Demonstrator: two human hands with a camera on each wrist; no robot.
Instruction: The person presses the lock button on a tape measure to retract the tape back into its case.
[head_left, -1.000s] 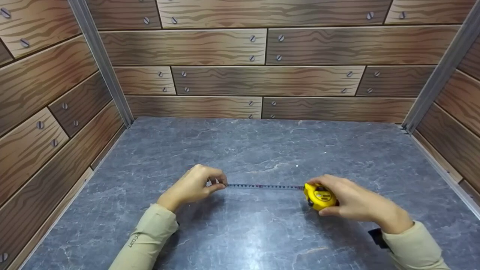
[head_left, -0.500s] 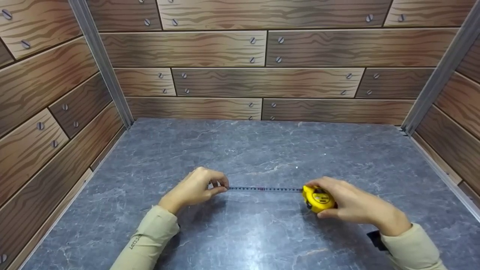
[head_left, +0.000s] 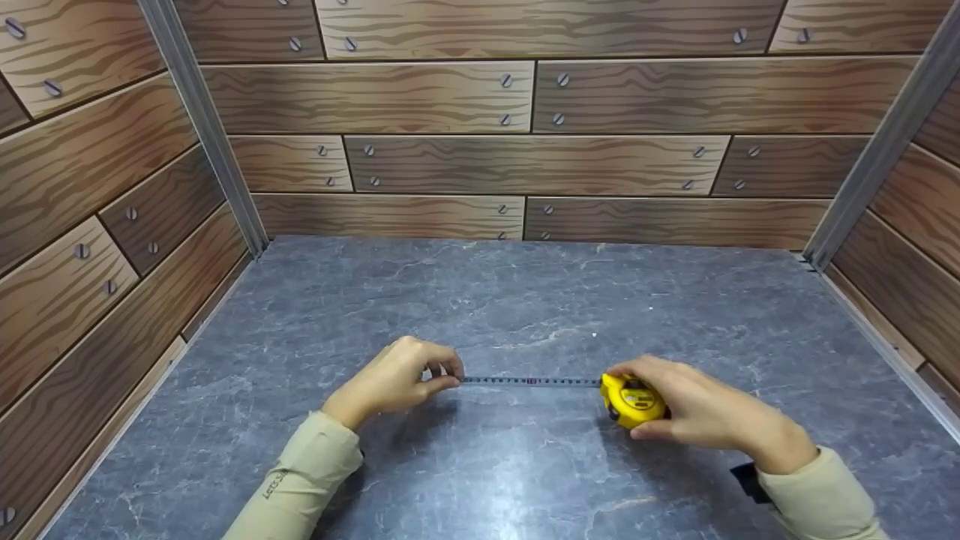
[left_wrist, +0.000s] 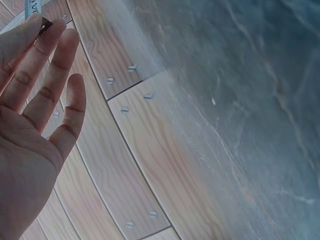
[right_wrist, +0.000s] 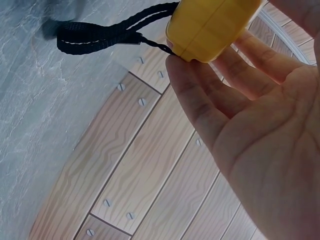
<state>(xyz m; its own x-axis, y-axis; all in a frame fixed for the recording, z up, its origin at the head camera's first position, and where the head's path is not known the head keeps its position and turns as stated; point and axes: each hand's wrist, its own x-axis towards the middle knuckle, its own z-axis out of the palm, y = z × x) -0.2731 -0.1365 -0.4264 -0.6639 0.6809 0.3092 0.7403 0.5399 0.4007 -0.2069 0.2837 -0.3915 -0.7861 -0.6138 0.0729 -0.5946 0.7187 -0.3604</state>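
A yellow tape measure [head_left: 634, 401] is in my right hand [head_left: 701, 405], gripped between thumb and fingers. From its mouth a thin marked blade [head_left: 531, 381] runs level to the left. My left hand [head_left: 394, 379] pinches the blade's free end between thumb and fingertips. In the left wrist view, the dark metal end hook [left_wrist: 45, 26] shows at those fingertips, the other fingers spread loosely. The right wrist view has the yellow case [right_wrist: 210, 30] with a black wrist strap [right_wrist: 95, 39] dangling from it. Shadows lie beneath both hands.
Below is a grey marbled tabletop [head_left: 480, 300]. Wood-patterned panels stand at the back [head_left: 442, 165], left and right, with metal posts [head_left: 206, 127] in the back corners.
My hands have drawn a little closer together, the left shifting right and the right shifting left. The stretch of exposed blade between them is shorter.
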